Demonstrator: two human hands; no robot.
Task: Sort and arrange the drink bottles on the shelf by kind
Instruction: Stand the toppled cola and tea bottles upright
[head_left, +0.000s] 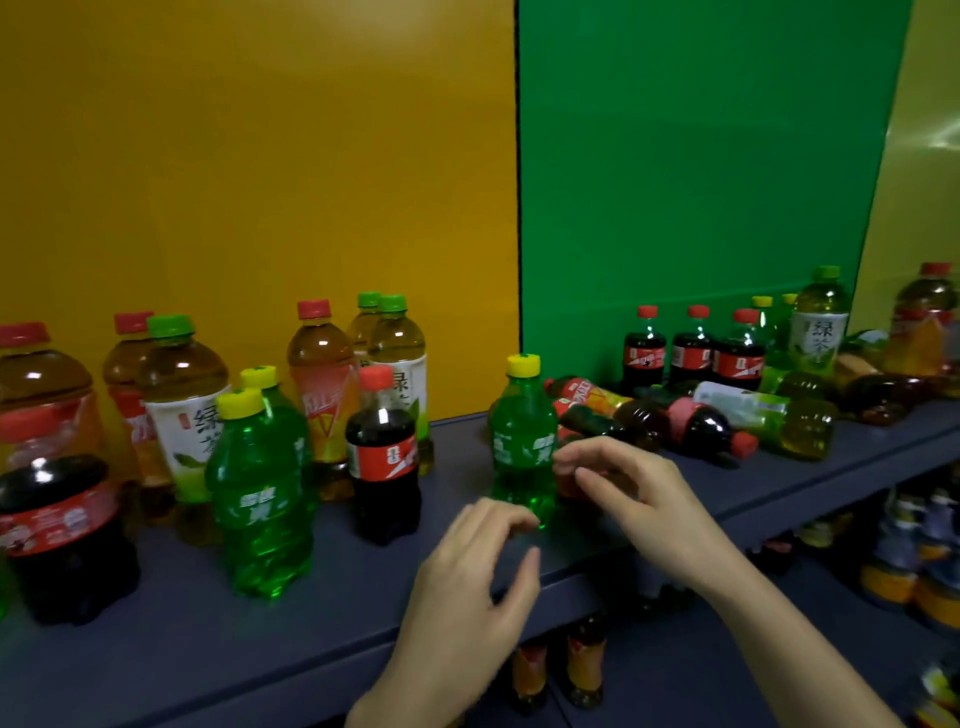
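Observation:
A small green soda bottle (523, 441) with a yellow cap stands upright mid-shelf. My left hand (467, 587) hovers just below and in front of it, fingers curled and apart, holding nothing. My right hand (623, 483) is beside the bottle's right flank, fingers loosely bent and empty. Left of them stand a small cola bottle (383, 457), two green soda bottles (260, 499), tea bottles (182, 410) and a big cola bottle (62, 530). Several bottles lie on their sides (701, 421) at right, behind three upright small colas (691, 348).
The dark blue shelf board (260, 639) runs left to right, with a yellow back panel (260, 156) and a green one (701, 156). A lower shelf (883, 571) at the bottom right holds more bottles. Tall tea bottles (818, 322) stand at the far right.

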